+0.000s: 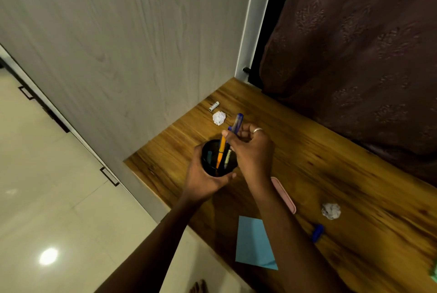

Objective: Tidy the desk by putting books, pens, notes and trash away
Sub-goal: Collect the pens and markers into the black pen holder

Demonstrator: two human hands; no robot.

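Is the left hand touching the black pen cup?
Touching. The head view shows the left hand curled round the wall of the black pen cup, gripping it, while the right hand holds a blue pen.

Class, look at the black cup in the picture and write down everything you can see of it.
The cup is round, black and open-topped, seen from above; its material is unclear. The left hand grips its near side. An orange pen and a pale pen lean inside. The right hand holds a blue pen over its mouth. It is above the wooden desk's left end; whether it rests there is unclear.
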